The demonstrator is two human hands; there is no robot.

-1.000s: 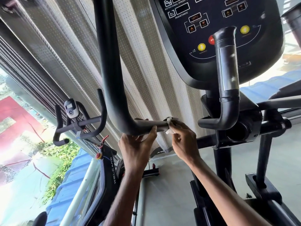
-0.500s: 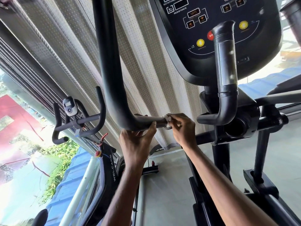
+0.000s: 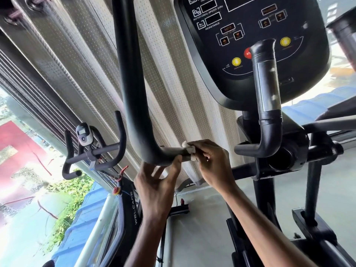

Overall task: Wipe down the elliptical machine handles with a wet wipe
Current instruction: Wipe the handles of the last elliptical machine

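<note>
I judged the small white wet wipe point(image 3: 187, 147), pinched round the low end of the long curved black handle point(image 3: 131, 93) by the right hand point(image 3: 211, 163), could bunch and slip off, as the left hand point(image 3: 157, 183) lay loosely open, thumb alone touching that handle.

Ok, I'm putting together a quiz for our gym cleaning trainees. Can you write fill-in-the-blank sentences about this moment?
1. The right hand pinches a white ____ around the end of the long curved handle.
2. The left hand touches that handle from ____.
3. On the console, the round button half hidden by the short grip is ____.

Missing words: wipe; below; red.
</note>
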